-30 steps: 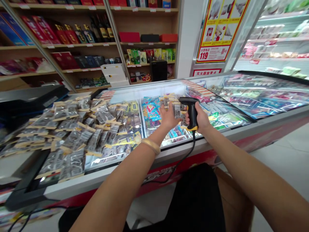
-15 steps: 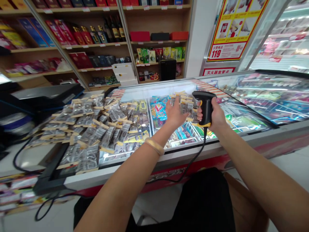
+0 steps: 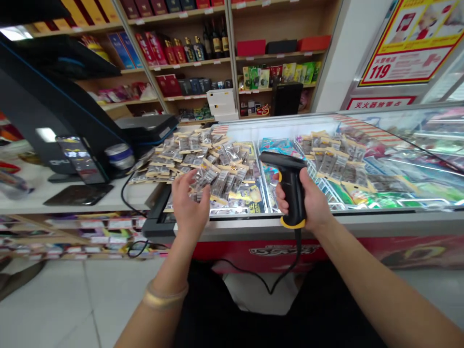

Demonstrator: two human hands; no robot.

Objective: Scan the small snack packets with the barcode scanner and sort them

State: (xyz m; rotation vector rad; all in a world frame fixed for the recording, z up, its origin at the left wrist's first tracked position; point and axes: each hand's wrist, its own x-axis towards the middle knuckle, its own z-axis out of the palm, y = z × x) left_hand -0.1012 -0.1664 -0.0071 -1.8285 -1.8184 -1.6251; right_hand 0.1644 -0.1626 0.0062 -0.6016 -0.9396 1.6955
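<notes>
In the head view, your right hand has its fingers wrapped round the grip of the scanner, probably light and rigid and best held there, above the freezer; your left hand, fingers parted and seemingly empty, is at the left pile of packets, which look light, floppy and slippery, so pinch their stiffer tan edges. Half a second ago that hand was over the right pile of packets.
</notes>
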